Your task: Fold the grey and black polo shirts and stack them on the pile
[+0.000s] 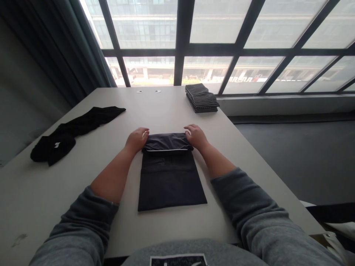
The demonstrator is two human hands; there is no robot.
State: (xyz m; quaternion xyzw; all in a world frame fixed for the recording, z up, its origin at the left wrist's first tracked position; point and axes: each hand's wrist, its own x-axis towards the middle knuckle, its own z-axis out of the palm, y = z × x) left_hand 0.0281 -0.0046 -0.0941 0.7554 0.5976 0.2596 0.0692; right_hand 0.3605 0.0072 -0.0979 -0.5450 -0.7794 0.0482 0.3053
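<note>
A dark garment (171, 183), folded into a flat rectangle, lies on the white table (124, 229) in front of me. Its far end is turned over toward me, and a thin white line runs along that flap's edge. At the far left corner of the fold, my left hand (138, 139) grips the cloth between thumb and fingers. My right hand (196, 136) pinches the far right corner the same way, its thumb partly hidden against the fabric.
A stack of folded striped clothes (202, 98) sits near the table's far right edge. On the left lies a crumpled black garment (80, 123) with a white tag. Windows (210, 68) rise behind the table, and a dark curtain (66, 44) hangs at the left.
</note>
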